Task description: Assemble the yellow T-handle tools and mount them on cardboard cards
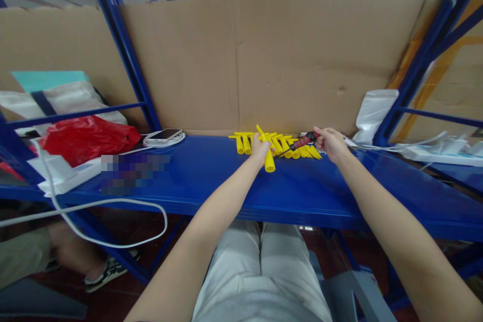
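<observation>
The cardboard panel (181, 60) stands close behind the row of yellow pieces (284, 144), blocking passage at the back. Left of the row, a hand could slide along the blue shelf (209, 166) as far as the phone (169, 134) and its coiled white cable (175, 143). Just before the row, the left hand (259, 149) and its held yellow piece (269, 163) block the way; the screwdriver (305, 140), in the right hand (330, 143), slants across its right part. Nearer the person than the row, the shelf offers passage between the forearms. Well right of the row, a white pouch (373, 115) obstructs.
</observation>
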`<state>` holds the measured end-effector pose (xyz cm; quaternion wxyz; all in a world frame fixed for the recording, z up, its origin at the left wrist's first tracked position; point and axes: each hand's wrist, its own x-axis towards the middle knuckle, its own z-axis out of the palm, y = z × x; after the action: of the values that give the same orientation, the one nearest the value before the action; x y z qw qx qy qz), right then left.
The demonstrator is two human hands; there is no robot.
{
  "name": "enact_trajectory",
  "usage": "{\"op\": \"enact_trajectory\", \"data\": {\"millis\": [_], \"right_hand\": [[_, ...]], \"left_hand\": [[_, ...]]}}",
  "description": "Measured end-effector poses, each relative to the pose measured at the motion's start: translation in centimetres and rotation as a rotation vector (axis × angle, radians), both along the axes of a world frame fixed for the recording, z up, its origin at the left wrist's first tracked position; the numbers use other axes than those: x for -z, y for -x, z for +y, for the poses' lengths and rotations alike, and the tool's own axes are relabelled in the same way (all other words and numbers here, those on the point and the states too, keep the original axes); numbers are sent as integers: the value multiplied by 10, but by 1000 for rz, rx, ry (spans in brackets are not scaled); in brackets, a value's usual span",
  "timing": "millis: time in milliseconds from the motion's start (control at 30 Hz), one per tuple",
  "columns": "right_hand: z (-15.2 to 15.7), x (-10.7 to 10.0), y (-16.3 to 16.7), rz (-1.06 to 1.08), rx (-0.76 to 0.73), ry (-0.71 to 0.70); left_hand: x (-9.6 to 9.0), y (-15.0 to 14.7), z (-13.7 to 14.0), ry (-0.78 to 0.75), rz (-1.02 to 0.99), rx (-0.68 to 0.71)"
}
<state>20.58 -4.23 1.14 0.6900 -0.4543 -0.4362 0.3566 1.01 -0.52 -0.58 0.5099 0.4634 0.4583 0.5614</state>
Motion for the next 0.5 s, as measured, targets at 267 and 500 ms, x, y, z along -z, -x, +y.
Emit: {"op": "enact_trajectory", "data": {"millis": [267,500], "right_hand": [[-4,7,-9,-371,-349,367],[4,26,-7,-567,-398,414]], "left_hand": [[2,1,1,-37,-3,9],[3,1,1,-61,14,22]]}}
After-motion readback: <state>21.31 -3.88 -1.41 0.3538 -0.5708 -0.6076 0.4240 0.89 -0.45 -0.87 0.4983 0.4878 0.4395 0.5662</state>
